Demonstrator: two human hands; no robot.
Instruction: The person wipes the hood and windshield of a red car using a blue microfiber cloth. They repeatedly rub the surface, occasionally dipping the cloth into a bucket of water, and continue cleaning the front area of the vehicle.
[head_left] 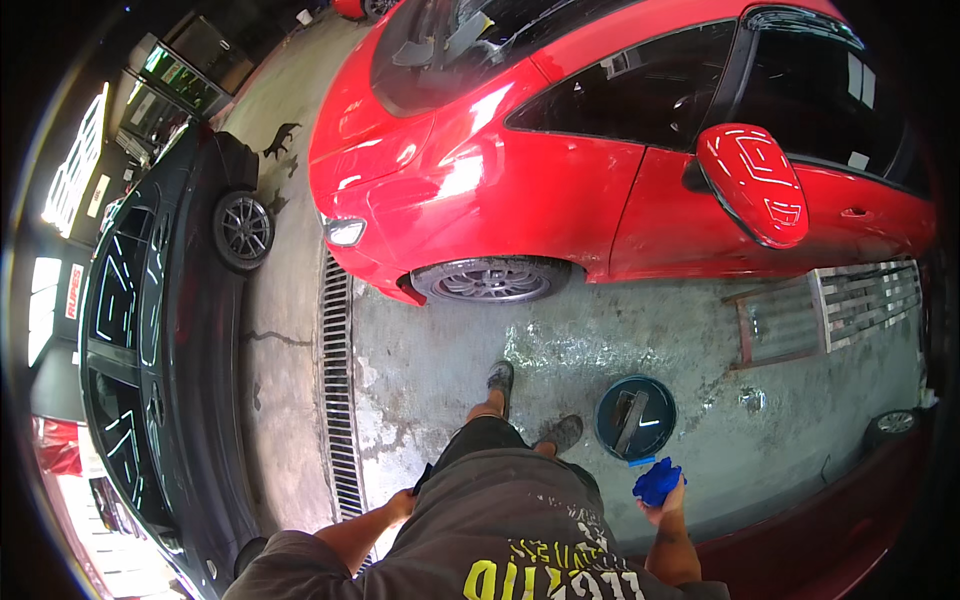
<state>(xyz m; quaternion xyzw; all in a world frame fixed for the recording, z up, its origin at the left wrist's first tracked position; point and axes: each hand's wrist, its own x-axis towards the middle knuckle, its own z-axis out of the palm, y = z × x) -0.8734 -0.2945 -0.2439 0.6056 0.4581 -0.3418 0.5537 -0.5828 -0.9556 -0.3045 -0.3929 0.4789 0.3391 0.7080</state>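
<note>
My right hand point(668, 503) is raised at my right side, closed on a crumpled blue cloth point(657, 482). Just beyond it a round blue bucket point(636, 417) stands on the wet concrete floor with a tool lying inside it. My left hand point(404, 502) hangs by my left hip next to my dark shorts; its fingers are mostly hidden and nothing shows in it. Ahead of my feet stands a red car point(560, 180), its front wheel point(490, 280) closest to me.
A black car point(150, 330) is parked on the left. A long metal drain grate point(340, 400) runs between the two cars. Another grate point(865, 295) lies in the floor at the right. A dark red car body point(830, 540) curves at lower right.
</note>
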